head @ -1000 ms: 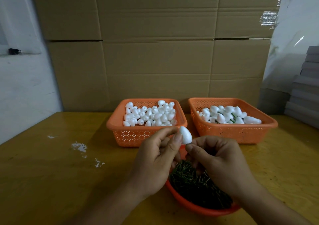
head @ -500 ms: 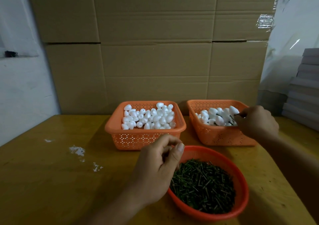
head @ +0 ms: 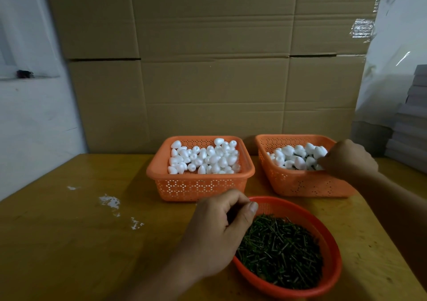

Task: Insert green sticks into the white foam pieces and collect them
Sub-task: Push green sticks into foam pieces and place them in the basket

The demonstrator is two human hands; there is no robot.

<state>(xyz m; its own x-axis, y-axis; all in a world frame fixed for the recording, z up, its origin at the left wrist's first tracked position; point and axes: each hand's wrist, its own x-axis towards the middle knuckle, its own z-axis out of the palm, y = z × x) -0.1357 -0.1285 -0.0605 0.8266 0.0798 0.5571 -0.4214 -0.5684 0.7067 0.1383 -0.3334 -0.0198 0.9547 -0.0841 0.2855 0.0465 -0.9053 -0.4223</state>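
Foam pieces [head: 203,158] featherlight, dentable; green sticks [head: 280,250] thin, stiff
Left hand [head: 221,229] grip curled, contents hidden; right hand [head: 346,160] grip unclear; hold foam gently by its sides

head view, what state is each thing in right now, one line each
left basket: upright, holds plain white foam pieces
right basket: tilted, holds foam pieces with sticks
bowl: full of green sticks
left hand: curled at the bowl's edge, contents unclear
right hand: in the right basket, grip hidden

Two orange baskets [head: 200,186] [head: 300,186], one round bowl [head: 332,275], two hands [head: 221,233] [head: 349,160].
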